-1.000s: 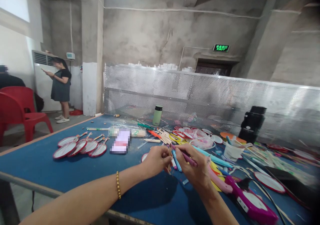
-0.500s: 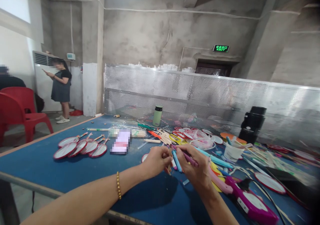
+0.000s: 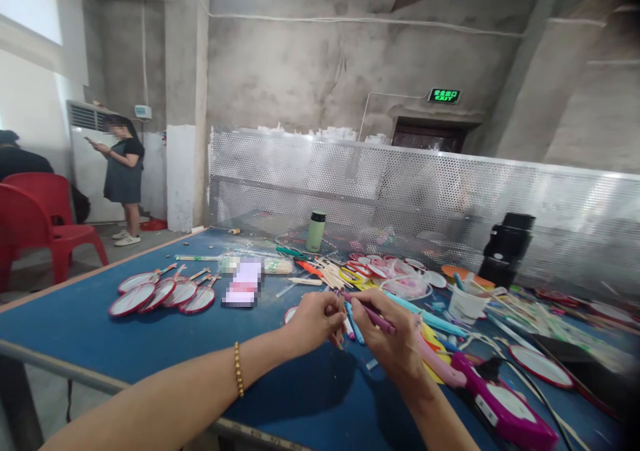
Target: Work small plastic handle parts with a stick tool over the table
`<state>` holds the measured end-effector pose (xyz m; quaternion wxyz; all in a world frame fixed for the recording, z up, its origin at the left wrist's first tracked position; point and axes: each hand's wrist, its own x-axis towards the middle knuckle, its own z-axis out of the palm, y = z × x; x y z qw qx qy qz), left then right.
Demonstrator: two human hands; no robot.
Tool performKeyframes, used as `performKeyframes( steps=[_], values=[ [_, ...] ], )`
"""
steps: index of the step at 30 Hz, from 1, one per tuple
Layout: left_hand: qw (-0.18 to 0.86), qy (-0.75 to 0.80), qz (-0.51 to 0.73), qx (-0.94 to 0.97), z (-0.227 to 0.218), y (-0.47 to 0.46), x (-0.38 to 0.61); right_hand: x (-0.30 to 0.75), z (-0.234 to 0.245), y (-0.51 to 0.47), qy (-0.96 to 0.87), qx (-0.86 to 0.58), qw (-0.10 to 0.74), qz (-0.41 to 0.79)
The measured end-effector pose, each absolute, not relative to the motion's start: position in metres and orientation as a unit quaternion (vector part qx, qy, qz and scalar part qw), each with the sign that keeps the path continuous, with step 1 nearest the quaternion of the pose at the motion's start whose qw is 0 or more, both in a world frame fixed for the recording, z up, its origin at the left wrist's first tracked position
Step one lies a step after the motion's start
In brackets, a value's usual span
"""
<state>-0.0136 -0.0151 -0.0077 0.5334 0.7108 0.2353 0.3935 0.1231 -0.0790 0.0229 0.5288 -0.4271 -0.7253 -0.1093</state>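
Observation:
Pinched in the fingers of my left hand [image 3: 311, 321] is a small wooden stick [image 3: 341, 303], held roughly upright above the table. My right hand [image 3: 390, 331] grips a purple marker [image 3: 379, 320] like a pen. Its tip points left and meets the upper part of the stick, though exact contact is too small to confirm. Blue markers [image 3: 355, 324] lie on the table behind and between the hands. A white round edge shows just past my left hand, which hides most of that item.
Several red-rimmed round paddles [image 3: 133, 299] lie at left beside a phone [image 3: 243, 283]. A green bottle [image 3: 315, 231] stands at the back. On the right are a white cup [image 3: 466, 306], a magenta device [image 3: 505, 404], a black object [image 3: 506, 251] and scattered sticks. Perforated metal sheeting [image 3: 300, 177] borders the table.
The purple marker's tip has shifted slightly left, onto or against the upper part of the wooden stick. Both hands otherwise keep nearly the same place and grip.

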Motion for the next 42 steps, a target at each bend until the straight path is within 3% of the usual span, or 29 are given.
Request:
performKeyframes(
  steps=[42],
  values=[
    [0.535,0.233,0.399,0.707,-0.0117,-0.013,-0.0133,0.1256,0.0206,-0.0756,-0.721,-0.422,0.538,-0.111]
  ],
)
